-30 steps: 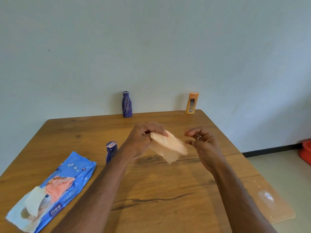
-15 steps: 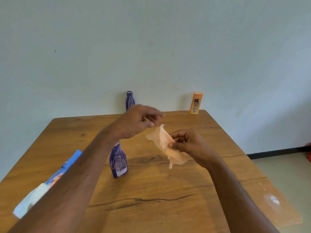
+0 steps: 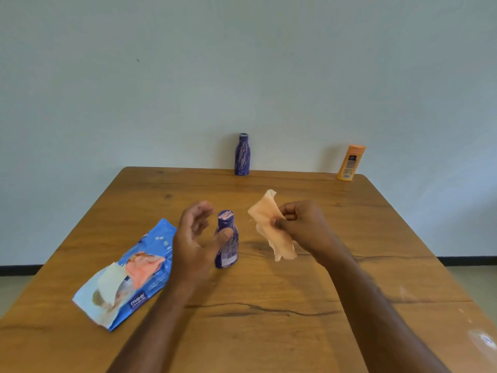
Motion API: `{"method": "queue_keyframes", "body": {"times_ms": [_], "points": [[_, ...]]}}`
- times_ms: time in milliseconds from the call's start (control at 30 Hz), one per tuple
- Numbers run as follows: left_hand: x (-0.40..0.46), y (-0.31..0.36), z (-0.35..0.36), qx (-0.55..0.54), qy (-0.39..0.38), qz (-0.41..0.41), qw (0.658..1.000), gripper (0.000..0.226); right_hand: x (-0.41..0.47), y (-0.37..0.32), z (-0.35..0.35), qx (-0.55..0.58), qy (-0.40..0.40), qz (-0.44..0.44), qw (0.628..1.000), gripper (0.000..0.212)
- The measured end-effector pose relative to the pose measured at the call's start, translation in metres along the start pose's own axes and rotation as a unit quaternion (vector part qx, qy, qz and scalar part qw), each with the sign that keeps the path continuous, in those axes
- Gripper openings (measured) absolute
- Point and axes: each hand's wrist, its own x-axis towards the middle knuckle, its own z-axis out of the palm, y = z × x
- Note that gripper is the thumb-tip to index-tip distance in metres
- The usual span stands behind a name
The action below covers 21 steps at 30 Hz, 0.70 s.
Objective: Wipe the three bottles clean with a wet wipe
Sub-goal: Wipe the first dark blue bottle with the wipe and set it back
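Count: 3 bottles total, namely 2 purple ones, near purple bottle (image 3: 226, 239) mid-table and far purple bottle (image 3: 242, 154) at the back edge, plus 1 orange bottle (image 3: 350, 163) at the back right corner. 1 loose wet wipe (image 3: 271, 227). 1 blue wipes pack (image 3: 129, 275). 1 wooden table (image 3: 269, 332). 2 hands in view: left hand (image 3: 195, 238), right hand (image 3: 301, 224).

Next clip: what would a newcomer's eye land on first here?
The right hand pinching a peach wet wipe above mid-table, and the open left hand reaching around the small purple bottle. Left of them lies an opened blue wipes pack.
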Motion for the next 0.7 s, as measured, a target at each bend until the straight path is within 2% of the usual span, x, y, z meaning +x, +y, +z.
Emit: {"method": "queue_keyframes", "body": {"times_ms": [133,200,267,367,500,600,700], "points": [[-0.007,-0.025,0.001,0.019,-0.018,-0.069,0.997,0.067,0.007,-0.016,0.02,-0.046,0.064,0.001,0.997,0.014],[-0.011,-0.034,0.001,0.027,-0.021,-0.08,0.996,0.056,0.009,-0.024,0.032,-0.098,0.119,-0.056,0.986,0.016],[-0.014,-0.039,0.002,0.036,-0.023,-0.059,0.997,0.044,0.011,-0.034,0.046,-0.129,0.133,-0.121,0.975,0.014],[-0.018,-0.042,0.006,0.035,-0.025,-0.038,0.998,0.037,0.012,-0.043,0.065,-0.168,0.067,-0.164,0.97,0.018],[-0.019,-0.045,0.006,0.053,-0.025,-0.012,0.998,0.044,0.005,-0.044,0.066,-0.173,-0.019,-0.199,0.964,0.028],[-0.016,-0.045,0.008,0.07,-0.026,0.013,0.997,0.035,0.0,-0.042,0.06,-0.173,-0.049,-0.221,0.959,0.034],[-0.015,-0.048,0.008,0.075,-0.022,0.021,0.997,0.032,-0.009,-0.042,0.066,-0.261,-0.044,-0.231,0.936,0.042]]}}
